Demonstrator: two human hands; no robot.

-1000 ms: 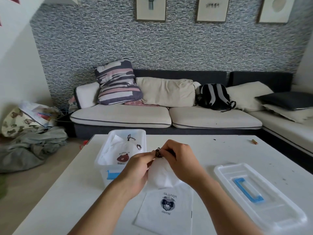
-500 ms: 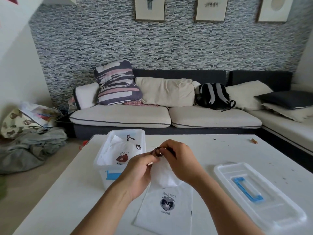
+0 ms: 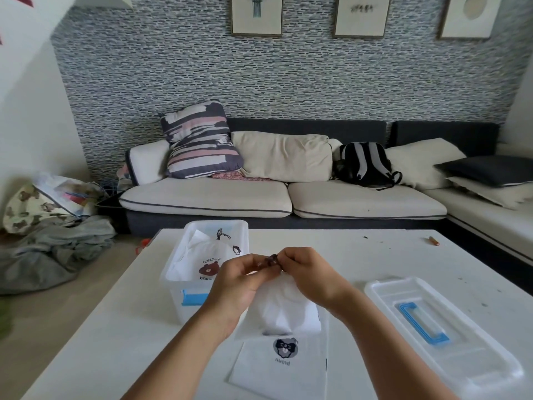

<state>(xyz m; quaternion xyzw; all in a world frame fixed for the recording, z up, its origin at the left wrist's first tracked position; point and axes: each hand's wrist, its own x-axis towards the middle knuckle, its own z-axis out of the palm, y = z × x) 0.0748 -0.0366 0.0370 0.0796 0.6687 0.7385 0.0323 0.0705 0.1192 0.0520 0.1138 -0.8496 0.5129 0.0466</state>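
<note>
Both of mine are clamped: my left grip (image 3: 239, 280) and right grip (image 3: 310, 272) each pinch the dark cord (image 3: 269, 260) at the mouth of a white bag (image 3: 284, 307), fingertips almost touching. The bag hangs from that cord above the table (image 3: 375, 255). Its bottom is resting on or just over a second bag (image 3: 284, 368) lying flat; I cannot tell which. I judge I am tying or cinching the cord. It is thin and mostly hidden under my fingers, so one pinch could slip and the loop come undone. A hard, uneven pull could jam the knot or bunch the mouth lopsided. If both let go, the bag drops onto the flat one. The bin (image 3: 177, 301) just left and the lid (image 3: 450, 336) to the right are out of the way.
</note>
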